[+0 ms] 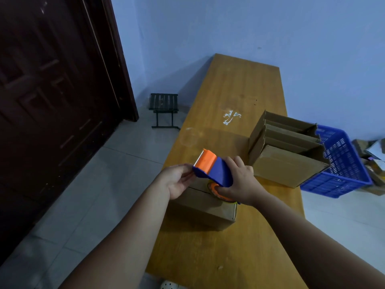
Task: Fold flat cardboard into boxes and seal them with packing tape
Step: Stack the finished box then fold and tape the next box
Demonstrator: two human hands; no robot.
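A folded cardboard box (205, 207) rests on the wooden table (233, 90) near its left edge. Above it I hold a blue and orange tape dispenser (214, 167) with its toothed blade pointing up and left. My right hand (239, 182) grips the dispenser's body and the tape roll. My left hand (177, 180) pinches the dispenser's front end below the orange blade guard, where the tape end is; the tape itself is too faint to make out. Both hands hover over the box's top.
A stack of open cardboard boxes (287, 151) lies on its side at the table's right edge. A blue plastic crate (341, 163) sits just right of it. A small dark stool (163, 109) stands on the tiled floor by the dark door (52, 101).
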